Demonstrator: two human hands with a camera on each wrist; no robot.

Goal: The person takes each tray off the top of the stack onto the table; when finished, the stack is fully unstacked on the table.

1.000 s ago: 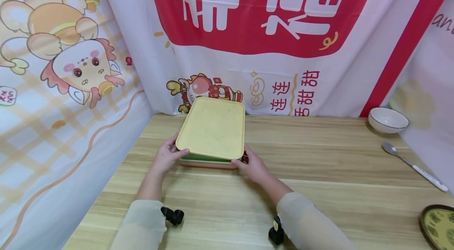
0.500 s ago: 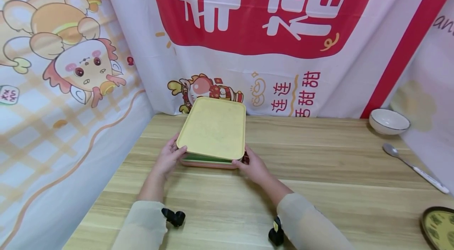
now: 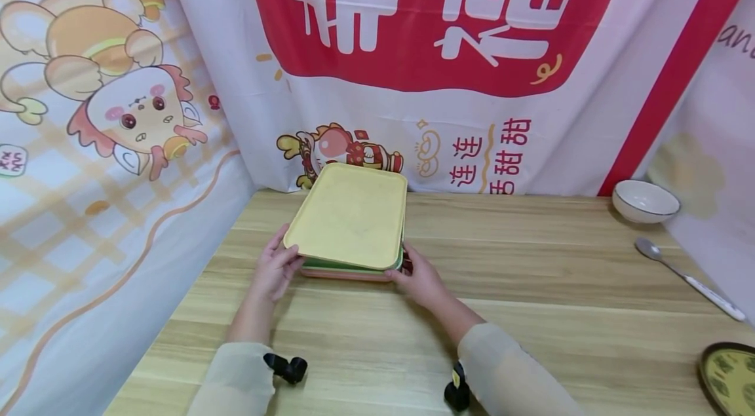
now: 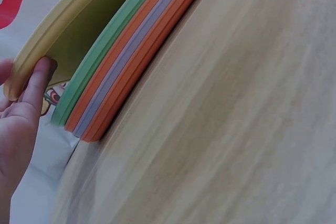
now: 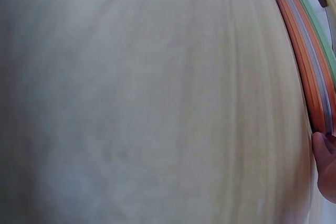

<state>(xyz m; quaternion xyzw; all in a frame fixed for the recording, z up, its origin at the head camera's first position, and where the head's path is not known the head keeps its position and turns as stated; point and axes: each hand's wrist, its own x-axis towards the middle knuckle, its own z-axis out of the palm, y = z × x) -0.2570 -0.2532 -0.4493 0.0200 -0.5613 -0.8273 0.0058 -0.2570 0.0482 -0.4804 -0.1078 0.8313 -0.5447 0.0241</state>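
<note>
A yellow rectangular tray lies tilted on top of a stack of trays. My left hand pinches its near left corner, thumb above and fingers beneath, so a gap shows under that side. Below it, the left wrist view shows the stack: a green tray, then orange and lilac ones, down to an orange tray on the table. At the near right corner, my right hand holds the stacked trays, its thumb against their front edge. Its other fingers are mostly hidden behind the corner.
On the wooden table, a white bowl stands at the far right. A spoon with a white handle lies nearer. A dark-rimmed patterned dish is cut off at the right edge. Printed cloth hangs behind the table.
The yellow tray has shifted slightly left and toward me with my left hand. My right thumb, earlier at the yellow tray's corner, now sits against the trays below it.
</note>
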